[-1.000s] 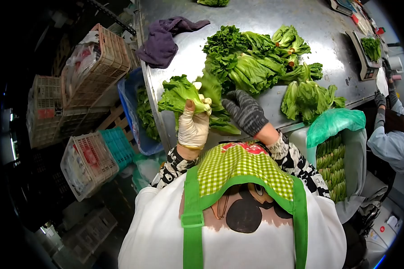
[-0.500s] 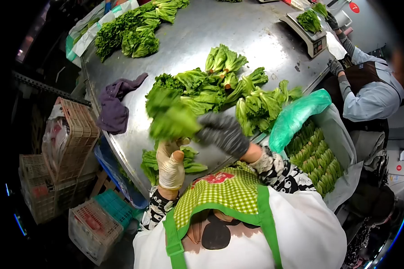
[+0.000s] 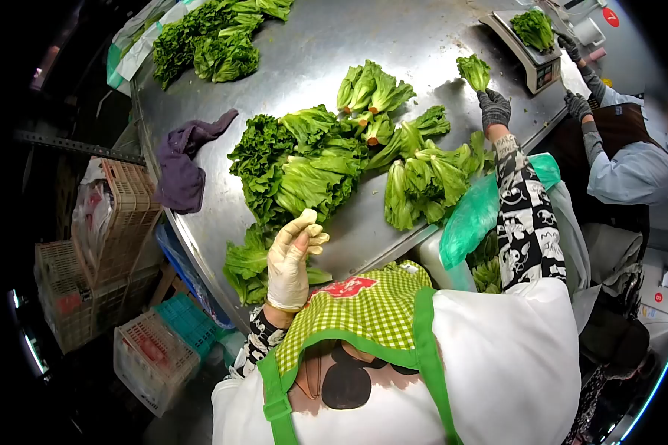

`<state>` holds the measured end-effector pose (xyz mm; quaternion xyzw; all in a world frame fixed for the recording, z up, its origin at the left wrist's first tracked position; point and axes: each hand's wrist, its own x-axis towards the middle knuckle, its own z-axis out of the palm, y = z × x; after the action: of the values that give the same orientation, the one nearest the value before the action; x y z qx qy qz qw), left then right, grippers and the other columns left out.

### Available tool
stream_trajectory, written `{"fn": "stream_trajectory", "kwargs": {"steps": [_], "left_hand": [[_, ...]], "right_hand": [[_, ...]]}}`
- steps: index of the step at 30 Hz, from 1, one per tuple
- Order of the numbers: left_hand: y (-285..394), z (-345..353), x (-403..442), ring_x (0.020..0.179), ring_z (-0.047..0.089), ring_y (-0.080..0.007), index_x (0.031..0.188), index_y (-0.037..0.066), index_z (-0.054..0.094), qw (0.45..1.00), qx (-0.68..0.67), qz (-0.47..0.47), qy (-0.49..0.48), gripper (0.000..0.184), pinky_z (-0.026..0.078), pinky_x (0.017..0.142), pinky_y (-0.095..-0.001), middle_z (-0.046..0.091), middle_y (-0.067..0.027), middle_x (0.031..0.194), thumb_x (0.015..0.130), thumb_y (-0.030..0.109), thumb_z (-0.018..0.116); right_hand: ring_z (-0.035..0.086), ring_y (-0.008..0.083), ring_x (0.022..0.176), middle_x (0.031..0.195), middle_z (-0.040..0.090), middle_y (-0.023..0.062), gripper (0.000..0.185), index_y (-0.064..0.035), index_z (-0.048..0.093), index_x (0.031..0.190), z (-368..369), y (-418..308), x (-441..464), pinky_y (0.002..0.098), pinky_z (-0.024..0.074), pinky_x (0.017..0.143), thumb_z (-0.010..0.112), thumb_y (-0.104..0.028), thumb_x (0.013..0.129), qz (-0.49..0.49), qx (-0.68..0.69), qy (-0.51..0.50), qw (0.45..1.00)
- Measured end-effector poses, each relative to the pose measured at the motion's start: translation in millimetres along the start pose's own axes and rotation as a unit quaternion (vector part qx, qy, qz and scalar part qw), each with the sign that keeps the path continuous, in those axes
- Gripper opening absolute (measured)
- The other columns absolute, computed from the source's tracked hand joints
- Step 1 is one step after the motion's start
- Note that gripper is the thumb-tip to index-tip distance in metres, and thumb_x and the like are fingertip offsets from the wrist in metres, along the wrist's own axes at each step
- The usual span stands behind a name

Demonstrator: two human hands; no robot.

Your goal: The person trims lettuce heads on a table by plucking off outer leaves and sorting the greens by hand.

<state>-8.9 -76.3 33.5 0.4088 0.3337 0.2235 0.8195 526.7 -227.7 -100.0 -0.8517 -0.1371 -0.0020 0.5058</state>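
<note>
My right hand, in a dark grey knitted glove, reaches far out to the right and grips a small head of lettuce by its base, leaves pointing away. Close to my body, my left hand wears a white glove; its fingers are curled toward the thumb and I see nothing in them. Beside it on the metal table lie some loose lettuce leaves. Just beyond spreads a pile of lettuce, with more heads to its right, some showing cut stem ends.
A scale holding lettuce stands at the far right, near a co-worker's gloved hands. A purple cloth lies at the left edge. Green plastic drapes a lettuce container at my right. Plastic crates stand at left.
My right hand has swung from beside my left hand out toward the scale, carrying the lettuce. My left hand has stayed near my body, without lettuce in it now.
</note>
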Motion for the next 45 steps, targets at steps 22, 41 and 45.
{"fn": "stream_trajectory", "kwargs": {"steps": [22, 41, 45], "left_hand": [[-7.6, -1.2, -12.4, 0.084, 0.064, -0.0156, 0.117, -0.004, 0.056, 0.998, 0.016, -0.029, -0.046, 0.034, 0.047, 0.071, -0.0236, 0.066, -0.0099, 0.097, 0.091, 0.019, 0.059], [-1.0, 6.6, -3.4, 0.098, 0.058, -0.0234, 0.115, 0.002, 0.056, 0.921, -0.360, -0.118, -0.092, 0.036, 0.046, 0.083, -0.0335, 0.063, -0.0107, 0.106, 0.086, 0.020, 0.067], [0.2, 2.4, -4.5, 0.093, 0.059, -0.0208, 0.114, 0.002, 0.057, 0.922, -0.355, -0.110, -0.109, 0.036, 0.048, 0.075, -0.0313, 0.063, -0.0117, 0.103, 0.085, 0.021, 0.068]], "right_hand": [[0.063, 0.0285, 0.086, 0.093, 0.066, 0.0137, 0.027, -0.0055, 0.067, 0.099, -45.8, -206.8, -195.9, 0.0368, 0.0493, 0.079, 0.064, -0.027, 0.083, -0.226, -0.252, -0.290, 0.895], [0.063, 0.0214, 0.082, 0.090, 0.064, 0.0123, 0.035, 0.0014, 0.060, 0.109, -2.4, -277.3, -363.0, 0.0320, 0.0507, 0.075, 0.071, -0.004, 0.077, -0.174, 0.160, -0.257, 0.937], [0.063, 0.0241, 0.079, 0.085, 0.064, 0.0122, 0.028, 0.0005, 0.062, 0.105, -1.1, -275.6, -366.5, 0.0336, 0.0500, 0.072, 0.069, -0.002, 0.078, -0.138, 0.174, -0.258, 0.940]]}}
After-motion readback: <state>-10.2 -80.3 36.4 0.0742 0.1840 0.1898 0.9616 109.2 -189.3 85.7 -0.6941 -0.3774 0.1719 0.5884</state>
